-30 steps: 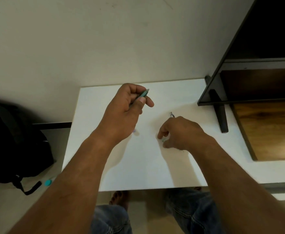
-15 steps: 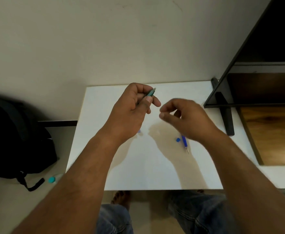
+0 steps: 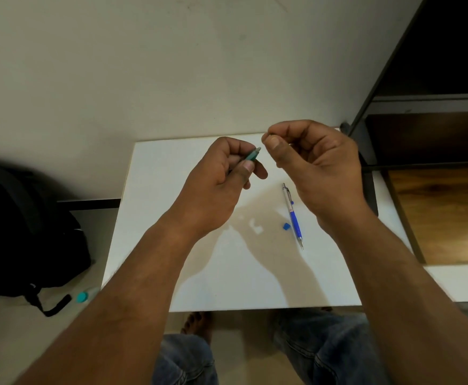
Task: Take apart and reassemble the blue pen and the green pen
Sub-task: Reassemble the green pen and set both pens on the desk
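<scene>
We grip one green pen [image 3: 253, 155] in our left hand [image 3: 219, 187], fingers curled round its barrel above the far part of the white table [image 3: 171, 259]. Its long axis slants so the pale end points far and right toward our right hand [image 3: 319, 168]. That hand hovers just beside it, thumb and forefinger pinched, though we cannot tell whether anything sits between them, while one blue pen [image 3: 293, 218] lies on the table right of centre, long axis near to far, metal tip pointing near, one small blue piece [image 3: 285, 225] just left of it.
</scene>
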